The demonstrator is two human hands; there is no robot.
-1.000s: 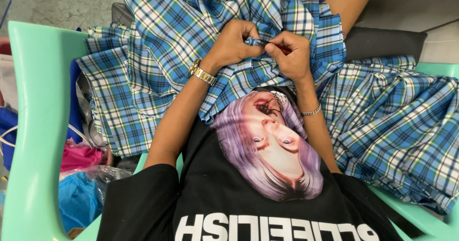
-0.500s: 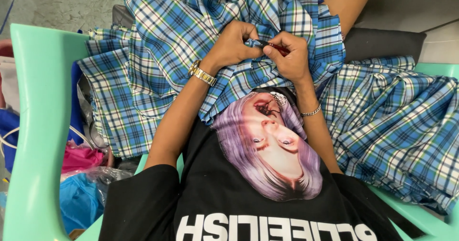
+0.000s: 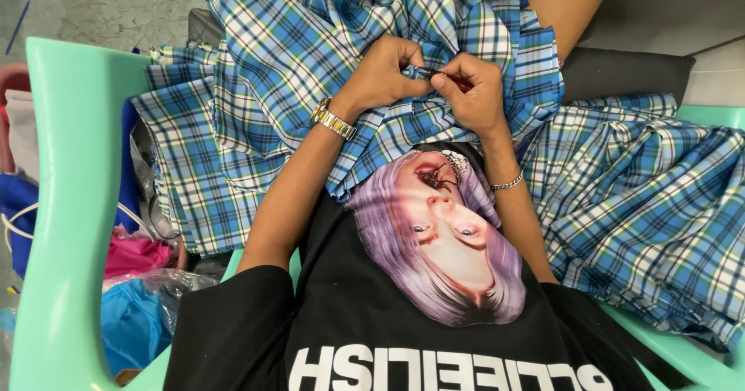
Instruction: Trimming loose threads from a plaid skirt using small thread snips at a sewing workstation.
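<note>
Both hands meet near the top centre of the frame: the left hand (image 3: 384, 73) is clenched on a bunched fold of the blue plaid cloth (image 3: 310, 42), and the right hand (image 3: 473, 88) pinches the same fold, with a small dark object (image 3: 454, 79), too small to identify, between its fingertips. That cloth spreads across the lap and the mint-green chair (image 3: 58, 205). Smaller still, a gold watch (image 3: 332, 119) circles the left wrist and a thin silver bracelet (image 3: 508, 183) the right.

Both hands (image 3: 431, 81) pinching blue plaid fabric (image 3: 310, 42), mint-green chair (image 3: 54, 205)
</note>
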